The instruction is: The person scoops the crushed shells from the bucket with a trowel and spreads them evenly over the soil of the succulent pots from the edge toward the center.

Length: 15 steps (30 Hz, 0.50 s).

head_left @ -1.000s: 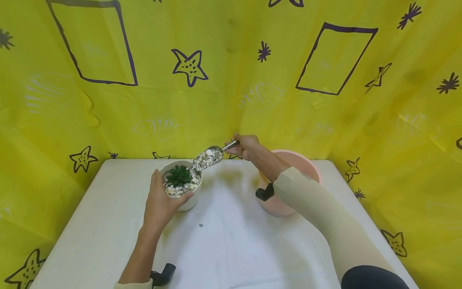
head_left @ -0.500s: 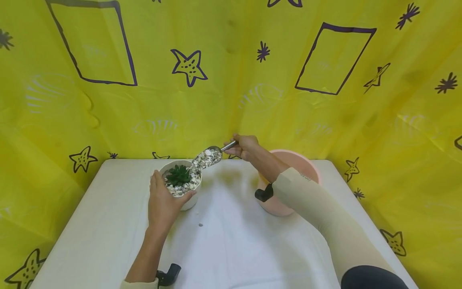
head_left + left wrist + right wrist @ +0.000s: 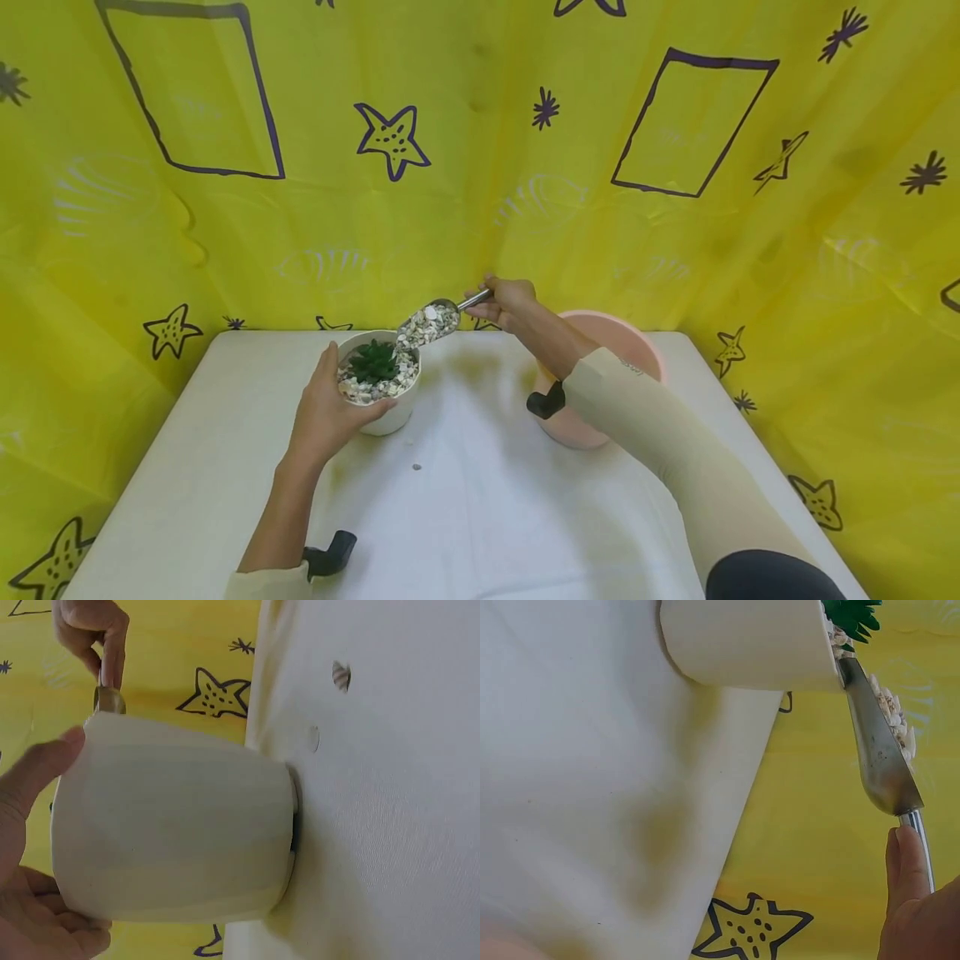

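Note:
A white flower pot (image 3: pixel 392 422) stands on the white-covered table with a small green succulent (image 3: pixel 372 363) and pale shell gravel around it. My left hand (image 3: pixel 322 421) grips the pot from its left side, thumb along the near rim; the left wrist view shows the thumb (image 3: pixel 49 765) on one side and fingers on the other. My right hand (image 3: pixel 510 304) pinches the handle of a metal scoop (image 3: pixel 881 754). A heap of gravel (image 3: pixel 427 325) fills the scoop, which tilts down with its lip at the pot's right rim.
A pink bucket (image 3: pixel 573 429) stands at right under my right forearm. Small loose bits, among them a striped shell (image 3: pixel 341 676), lie on the table near the pot. Yellow patterned cloth (image 3: pixel 465 208) rises behind the table.
My left wrist has swung slightly left, and the pot sits slightly more upright. The scoop has shifted a little left and up, still loaded.

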{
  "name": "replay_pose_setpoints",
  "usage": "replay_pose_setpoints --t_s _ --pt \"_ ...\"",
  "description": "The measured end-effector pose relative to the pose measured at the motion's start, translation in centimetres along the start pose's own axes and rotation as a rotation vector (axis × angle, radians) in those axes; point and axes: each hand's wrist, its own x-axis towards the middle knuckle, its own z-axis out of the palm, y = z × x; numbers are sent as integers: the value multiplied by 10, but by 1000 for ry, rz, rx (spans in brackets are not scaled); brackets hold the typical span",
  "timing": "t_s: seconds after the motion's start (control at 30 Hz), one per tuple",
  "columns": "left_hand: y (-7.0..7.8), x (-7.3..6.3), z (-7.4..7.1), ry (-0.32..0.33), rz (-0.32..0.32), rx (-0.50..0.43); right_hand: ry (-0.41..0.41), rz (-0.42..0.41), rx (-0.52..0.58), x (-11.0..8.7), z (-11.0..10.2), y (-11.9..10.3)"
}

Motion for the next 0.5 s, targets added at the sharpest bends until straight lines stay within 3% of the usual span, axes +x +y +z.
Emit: replay_pose_setpoints --t_s 0.13,0.23,0.37,0.5 --pt "-2 3 -1 -43 9 -14 1 -8 8 1 -1 0" --pt "2 -1 2 -39 -28 -23 2 -10 8 1 -2 1" --pt "15 -9 15 49 -99 -15 9 -13 7 1 -2 1" --pt "28 -13 29 163 -119 28 0 -20 4 1 -2 1"
